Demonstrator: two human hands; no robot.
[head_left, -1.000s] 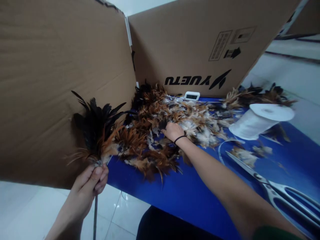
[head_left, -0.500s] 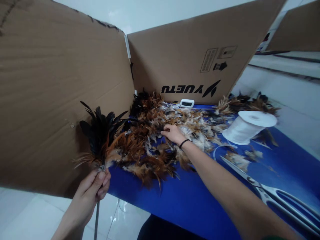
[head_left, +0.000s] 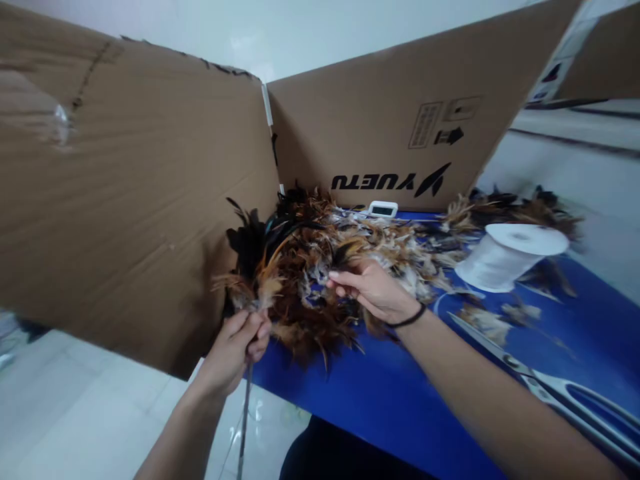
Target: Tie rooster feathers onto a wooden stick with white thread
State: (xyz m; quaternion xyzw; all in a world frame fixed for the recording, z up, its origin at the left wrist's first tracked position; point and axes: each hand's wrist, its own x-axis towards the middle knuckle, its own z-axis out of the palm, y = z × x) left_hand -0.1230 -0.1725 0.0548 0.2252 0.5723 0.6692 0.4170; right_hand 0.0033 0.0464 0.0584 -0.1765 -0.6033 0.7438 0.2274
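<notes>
My left hand (head_left: 240,347) is closed around the base of a feather bunch (head_left: 253,257) on a thin stick. The bunch has black feathers above and orange-brown ones lower down; the stick (head_left: 245,420) runs down below my fist. Over the table, my right hand (head_left: 373,290), with a black band at the wrist, pinches a small dark and tan feather (head_left: 345,253) between thumb and fingers. Beneath and behind it spreads a pile of loose feathers (head_left: 310,333) in brown, tan and white.
Cardboard panels (head_left: 125,200) stand at the left and back of the blue table (head_left: 400,413). A white ribbon spool (head_left: 500,260) and large scissors (head_left: 530,377) lie at the right. A small white digital display (head_left: 383,209) sits at the back, and more feathers (head_left: 520,210) lie back right.
My left hand has moved right with the feather bunch, closer to the pile. My right hand has lifted from the pile toward me with a feather in its fingers. The view has shifted slightly.
</notes>
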